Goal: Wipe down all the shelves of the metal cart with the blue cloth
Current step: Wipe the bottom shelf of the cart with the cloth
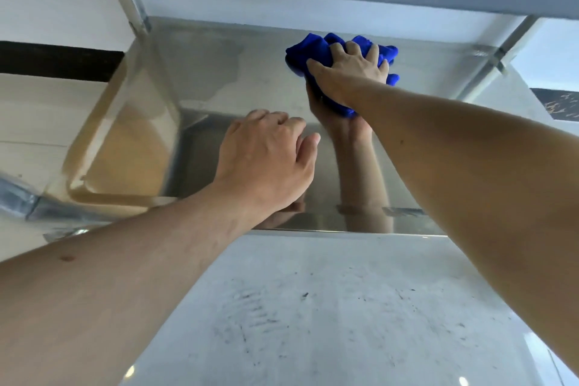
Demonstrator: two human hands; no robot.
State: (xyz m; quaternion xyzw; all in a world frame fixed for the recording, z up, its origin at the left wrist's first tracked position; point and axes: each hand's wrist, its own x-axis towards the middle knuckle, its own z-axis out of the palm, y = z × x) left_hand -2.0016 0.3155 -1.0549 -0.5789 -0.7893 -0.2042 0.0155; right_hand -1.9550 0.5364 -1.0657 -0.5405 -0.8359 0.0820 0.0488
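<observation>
No legible text, labels or numbers anywhere.

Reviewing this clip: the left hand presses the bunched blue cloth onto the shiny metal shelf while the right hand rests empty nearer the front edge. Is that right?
Not quite: the hands are swapped. In the head view the right hand presses the bunched blue cloth onto the shiny metal shelf, while the left hand is empty nearer the front edge.

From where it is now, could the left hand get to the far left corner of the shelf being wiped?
Probably yes. The left hand rests on the shelf, with bare metal between it and the far left corner by the post. The right hand and blue cloth are off to the right.
</observation>
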